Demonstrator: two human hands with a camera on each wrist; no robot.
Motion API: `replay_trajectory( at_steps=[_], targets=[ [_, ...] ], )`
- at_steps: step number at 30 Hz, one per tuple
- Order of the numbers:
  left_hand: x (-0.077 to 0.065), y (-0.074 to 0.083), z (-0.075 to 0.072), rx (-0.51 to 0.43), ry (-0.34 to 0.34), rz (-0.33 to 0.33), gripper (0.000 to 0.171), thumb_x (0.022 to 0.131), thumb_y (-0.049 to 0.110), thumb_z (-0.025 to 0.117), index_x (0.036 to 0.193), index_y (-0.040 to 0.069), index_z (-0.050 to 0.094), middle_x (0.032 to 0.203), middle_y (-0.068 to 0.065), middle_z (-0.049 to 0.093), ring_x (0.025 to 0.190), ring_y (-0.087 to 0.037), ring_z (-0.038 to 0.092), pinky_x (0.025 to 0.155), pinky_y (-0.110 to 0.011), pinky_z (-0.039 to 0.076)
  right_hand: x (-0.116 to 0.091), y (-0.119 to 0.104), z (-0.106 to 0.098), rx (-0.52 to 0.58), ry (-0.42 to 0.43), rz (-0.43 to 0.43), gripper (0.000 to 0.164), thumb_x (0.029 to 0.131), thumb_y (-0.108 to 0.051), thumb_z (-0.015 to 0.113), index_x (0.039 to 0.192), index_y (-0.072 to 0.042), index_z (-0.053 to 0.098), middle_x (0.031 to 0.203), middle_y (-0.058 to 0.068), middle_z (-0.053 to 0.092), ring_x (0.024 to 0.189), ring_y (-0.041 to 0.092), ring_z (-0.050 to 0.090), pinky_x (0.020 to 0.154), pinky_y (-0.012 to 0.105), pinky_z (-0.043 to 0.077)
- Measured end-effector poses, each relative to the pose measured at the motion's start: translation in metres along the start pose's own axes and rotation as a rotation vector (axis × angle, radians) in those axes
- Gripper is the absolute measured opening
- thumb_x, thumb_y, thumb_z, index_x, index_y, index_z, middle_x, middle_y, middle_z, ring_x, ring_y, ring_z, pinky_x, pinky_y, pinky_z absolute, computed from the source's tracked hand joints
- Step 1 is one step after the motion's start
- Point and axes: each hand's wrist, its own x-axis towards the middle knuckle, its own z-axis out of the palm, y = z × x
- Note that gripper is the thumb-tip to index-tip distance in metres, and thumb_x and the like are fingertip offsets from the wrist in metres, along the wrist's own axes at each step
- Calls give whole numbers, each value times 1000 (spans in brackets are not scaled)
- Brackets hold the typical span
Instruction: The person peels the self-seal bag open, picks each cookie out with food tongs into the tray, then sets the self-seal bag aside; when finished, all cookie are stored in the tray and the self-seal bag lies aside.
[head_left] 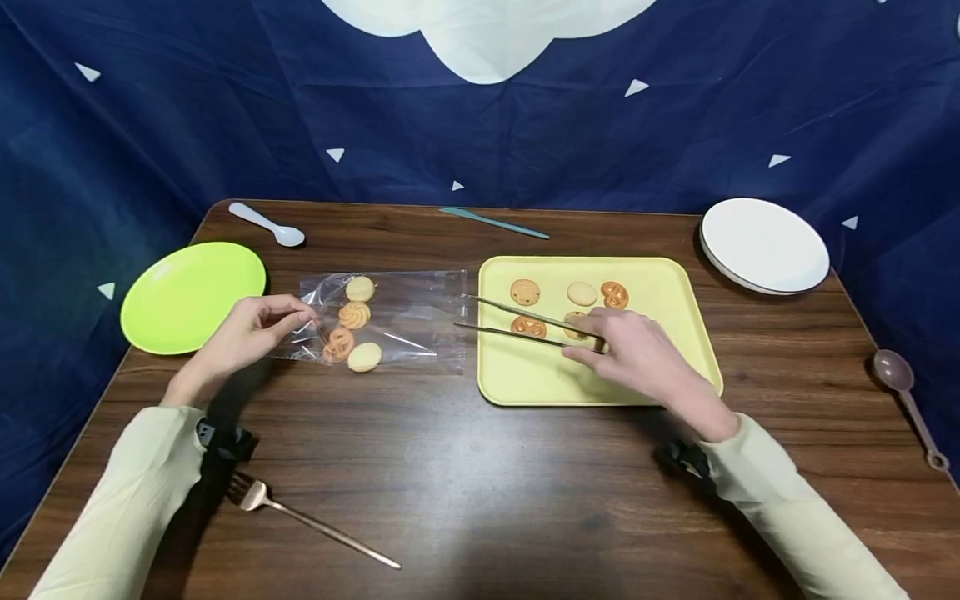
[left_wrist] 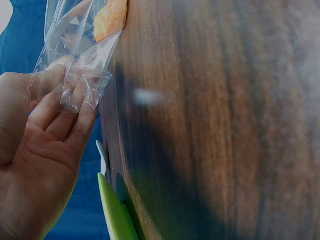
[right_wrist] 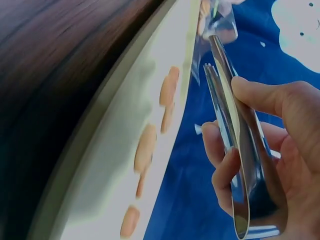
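My left hand pinches the left end of a clear plastic bag lying on the table. Inside the bag are a swirled cookie, a pretzel cookie and two pale round cookies, one a plain cookie near its lower edge. My right hand grips metal tongs over the yellow tray. Their tips are apart, hold nothing and point left at the bag's right end. Several cookies lie on the tray, among them a pretzel cookie; another cookie is partly hidden behind the tongs and hand.
A green plate lies at the left, below a white spoon. A teal knife rests at the back edge. White plates are at the back right, a brown spoon at the right edge, a fork in front.
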Motion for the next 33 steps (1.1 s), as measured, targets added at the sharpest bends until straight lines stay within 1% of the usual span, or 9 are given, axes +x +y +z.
replay_trajectory(
  at_steps=[8, 13, 17, 19, 21, 24, 26, 28, 33],
  targets=[
    [-1, -1, -1, 3, 3, 14, 12, 92, 5, 59, 94, 7, 71, 86, -5, 69, 71, -12, 55, 61, -17, 40, 44, -20, 20, 71, -133, -15, 38, 84, -36, 70, 113, -11, 69, 93, 3, 68, 55, 9, 44, 48, 29, 36],
    [0, 1, 0, -11, 1, 6, 12, 92, 2, 59, 95, 4, 71, 86, -8, 69, 72, -13, 57, 61, -16, 40, 68, -26, 26, 128, -229, -76, 40, 83, -37, 71, 114, -12, 69, 92, -1, 67, 57, 10, 42, 49, 30, 34],
    [-2, 21, -2, 1, -6, -1, 13, 92, -2, 57, 94, -1, 69, 86, -14, 68, 71, -16, 56, 61, -17, 40, 84, -28, 32, 160, -277, -158, 40, 83, -36, 72, 114, -10, 69, 100, 0, 69, 70, 11, 51, 67, 31, 44],
    [-3, 32, -3, -1, -13, -9, 12, 92, -2, 56, 93, -3, 69, 85, -15, 68, 71, -19, 56, 60, -18, 40, 91, -29, 35, 168, -285, -207, 41, 83, -35, 72, 113, -8, 69, 107, 1, 68, 63, 8, 47, 74, 30, 45],
    [-4, 39, -5, -2, -17, -22, 12, 92, -1, 57, 93, -3, 69, 85, -15, 67, 71, -19, 55, 60, -19, 40, 97, -32, 36, 156, -297, -241, 42, 83, -36, 72, 113, -7, 69, 110, 2, 67, 67, 6, 53, 83, 31, 45],
    [-4, 39, -5, -8, -13, -33, 12, 92, 0, 57, 94, -3, 69, 85, -14, 67, 70, -19, 54, 60, -19, 39, 106, -37, 35, 144, -330, -251, 44, 82, -37, 72, 115, -9, 68, 111, 1, 67, 59, 6, 46, 78, 31, 45],
    [-4, 39, -5, -10, -11, -31, 12, 92, 0, 57, 94, -2, 69, 84, -15, 67, 71, -17, 54, 60, -18, 39, 110, -40, 34, 133, -355, -229, 45, 81, -38, 73, 117, -11, 67, 112, -2, 66, 67, 8, 51, 77, 32, 45],
    [-5, 40, -5, -13, -11, -31, 12, 92, 0, 57, 94, -2, 69, 84, -15, 67, 71, -17, 55, 60, -18, 40, 113, -43, 33, 131, -383, -206, 46, 81, -39, 73, 118, -12, 67, 114, -3, 66, 59, 9, 44, 69, 32, 44],
    [-5, 37, -4, -27, -16, -60, 12, 93, 1, 57, 94, -3, 68, 85, -16, 66, 70, -20, 54, 58, -20, 40, 116, -46, 34, 98, -406, -195, 46, 81, -39, 73, 118, -13, 66, 115, -2, 65, 59, 8, 47, 66, 33, 45]
  ],
)
